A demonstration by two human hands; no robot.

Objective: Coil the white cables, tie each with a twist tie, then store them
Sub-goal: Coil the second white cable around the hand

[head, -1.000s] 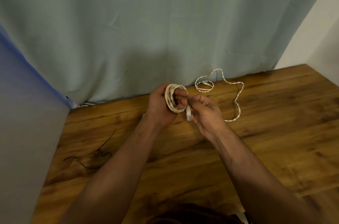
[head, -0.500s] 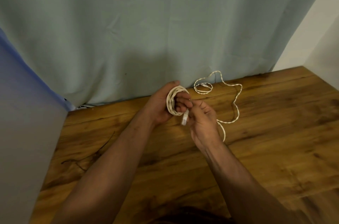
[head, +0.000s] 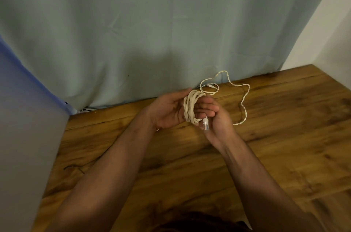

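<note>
A coil of white braided cable point(head: 190, 106) hangs round the fingers of my left hand point(head: 168, 111), which lies palm up above the wooden table point(head: 284, 146), thumb on the coil's top. My right hand point(head: 219, 124) sits just right of the coil and pinches the cable's clear plug end point(head: 205, 125) under it. A loose white cable point(head: 245, 101) snakes over the table behind my hands, with a small loop point(head: 209, 89) at the curtain. Its near end disappears behind my right hand; whether it joins the coil is hidden.
Thin dark twist ties point(head: 73, 167) lie on the table at the left. A grey-green curtain point(head: 152, 32) hangs along the table's back edge. A grey panel point(head: 24, 146) bounds the left side and a white wall point(head: 326, 32) the right.
My left hand has rolled palm up, so the coil now faces me edge-on. My right hand has carried the plug end down below the coil.
</note>
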